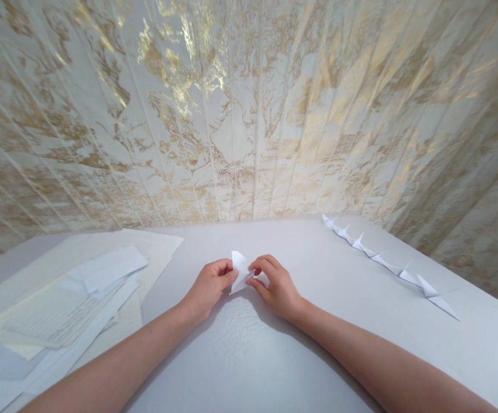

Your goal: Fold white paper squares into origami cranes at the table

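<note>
A small folded piece of white paper (pixel 240 267) is held up between both hands, just above the table's middle. My left hand (pixel 213 285) pinches its left edge between thumb and fingers. On the other side, my right hand (pixel 275 285) grips the right edge with thumb and forefinger. The paper has a pointed top corner and slanting folds; part of its right side is hidden by my fingertips.
Along the right edge of the white table (pixel 249 361) runs a row of several folded paper birds (pixel 408 277). Loose sheets and a printed page (pixel 66 315) lie stacked at the left. A gold-patterned curtain (pixel 232 143) hangs behind the table.
</note>
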The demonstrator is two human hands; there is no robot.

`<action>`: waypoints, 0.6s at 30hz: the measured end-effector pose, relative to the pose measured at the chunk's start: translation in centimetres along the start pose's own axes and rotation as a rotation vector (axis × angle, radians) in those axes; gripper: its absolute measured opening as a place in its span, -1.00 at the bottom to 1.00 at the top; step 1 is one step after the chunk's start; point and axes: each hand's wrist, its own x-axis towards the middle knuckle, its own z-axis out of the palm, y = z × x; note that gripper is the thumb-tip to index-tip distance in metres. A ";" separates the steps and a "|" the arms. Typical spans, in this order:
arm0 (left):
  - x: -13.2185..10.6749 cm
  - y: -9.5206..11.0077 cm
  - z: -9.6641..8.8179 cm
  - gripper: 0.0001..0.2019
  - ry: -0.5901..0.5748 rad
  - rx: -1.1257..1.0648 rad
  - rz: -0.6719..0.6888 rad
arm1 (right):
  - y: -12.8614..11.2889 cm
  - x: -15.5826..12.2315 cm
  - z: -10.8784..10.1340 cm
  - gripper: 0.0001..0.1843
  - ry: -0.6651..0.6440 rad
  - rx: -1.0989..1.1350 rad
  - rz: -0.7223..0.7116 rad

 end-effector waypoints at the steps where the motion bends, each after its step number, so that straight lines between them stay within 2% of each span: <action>1: 0.0 0.0 0.0 -0.78 -0.008 -0.026 -0.009 | 0.0 0.0 0.1 -0.90 0.009 0.050 0.009; 6: 0.1 0.2 0.2 -0.78 -0.035 -0.089 -0.045 | -0.1 0.2 0.3 -0.89 0.057 0.191 0.041; 11: 0.1 0.6 0.2 -0.80 -0.019 -0.139 -0.067 | -0.1 0.3 0.2 -0.91 0.053 0.255 0.040; 18: 0.2 0.2 0.2 -0.82 0.097 0.032 -0.045 | -0.3 0.3 0.1 -0.93 0.056 0.256 0.051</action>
